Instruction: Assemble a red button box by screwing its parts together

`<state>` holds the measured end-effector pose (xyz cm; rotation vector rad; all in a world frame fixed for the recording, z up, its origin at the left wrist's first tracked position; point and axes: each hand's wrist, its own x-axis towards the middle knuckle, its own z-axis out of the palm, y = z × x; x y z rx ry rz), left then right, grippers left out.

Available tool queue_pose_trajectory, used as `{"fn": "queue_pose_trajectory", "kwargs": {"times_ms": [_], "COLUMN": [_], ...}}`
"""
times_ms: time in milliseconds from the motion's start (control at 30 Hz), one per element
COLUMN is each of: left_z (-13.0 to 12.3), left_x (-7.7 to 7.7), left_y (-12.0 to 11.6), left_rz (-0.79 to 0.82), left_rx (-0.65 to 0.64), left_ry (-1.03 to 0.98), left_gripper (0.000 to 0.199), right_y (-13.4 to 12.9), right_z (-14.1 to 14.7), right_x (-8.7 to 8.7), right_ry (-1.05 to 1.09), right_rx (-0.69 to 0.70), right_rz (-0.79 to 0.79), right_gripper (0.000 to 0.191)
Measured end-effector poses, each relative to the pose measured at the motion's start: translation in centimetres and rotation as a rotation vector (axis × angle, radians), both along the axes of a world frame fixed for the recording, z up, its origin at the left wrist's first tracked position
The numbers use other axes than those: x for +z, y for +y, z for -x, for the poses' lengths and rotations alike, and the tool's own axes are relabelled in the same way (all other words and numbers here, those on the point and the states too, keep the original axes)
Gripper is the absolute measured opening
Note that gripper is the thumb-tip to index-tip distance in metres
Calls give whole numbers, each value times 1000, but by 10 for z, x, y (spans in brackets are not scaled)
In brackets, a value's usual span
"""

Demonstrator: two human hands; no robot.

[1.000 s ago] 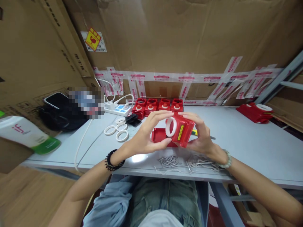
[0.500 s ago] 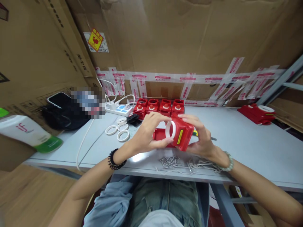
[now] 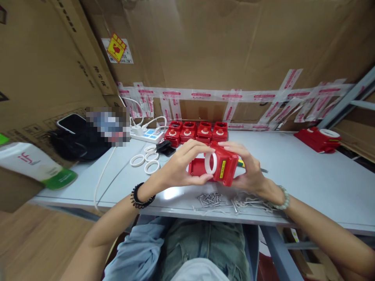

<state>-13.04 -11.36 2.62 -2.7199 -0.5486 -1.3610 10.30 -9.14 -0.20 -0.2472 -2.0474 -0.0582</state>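
Note:
Above the table, my right hand [image 3: 249,171] is closed around a red plastic housing [image 3: 230,166] with a yellow label, tilted on its side. My left hand [image 3: 184,164] pinches a white ring [image 3: 211,163] between thumb and fingers, against the round opening on the housing's left face. Whether the ring is seated in that opening I cannot tell. Behind them lies another red part, an open shell [image 3: 197,167], partly covered by my hands. Several loose white rings [image 3: 152,167] lie to the left of my left hand.
Several red housings [image 3: 187,132] stand in a row by a white power strip [image 3: 149,135]. Loose screws [image 3: 211,200] lie near the front edge. Another red housing [image 3: 319,140] sits far right. A white-green tube [image 3: 38,166] and a phone [image 3: 71,124] are on the left.
Both hands stay in nearly the same place with the housing and the white ring. My left fingers have shifted slightly at the ring, and the view has moved a little.

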Motion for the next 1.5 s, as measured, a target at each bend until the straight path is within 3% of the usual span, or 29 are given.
{"fn": "queue_pose_trajectory", "kwargs": {"times_ms": [300,500,700,800,900,1067,1200,1400,1500], "left_z": [0,-1,-5,-9,-13,-13,-12,-13,-11], "left_x": [3,6,12,12,13,13,8,5,4], "left_y": [-10,-23,-37,-36,-34,-32,-29,-28,-25], "left_rz": [-180,-265,-446,-540,-593,-586,-564,-597,-434], "left_rx": [-56,-72,-33,-32,-46,-30,-4,-32,-34], "left_ry": [56,85,119,91,73,120,130,139,128], "left_gripper": [40,34,26,22,19,22,24,22,24], "right_y": [-3,-15,-28,-30,-32,-35,-32,-26,-23], "right_z": [-6,-7,-3,-4,-6,-4,-4,-10,-9], "right_x": [5,10,19,25,31,40,38,35,35], "right_ry": [-36,20,41,0,-19,-146,-121,-197,-164], "right_rx": [76,132,254,274,262,394,403,591,560], "right_rz": [72,173,351,519,721,1154,1378,1473,1428], "right_gripper": [103,86,66,54,53,47,44,38,32]}}
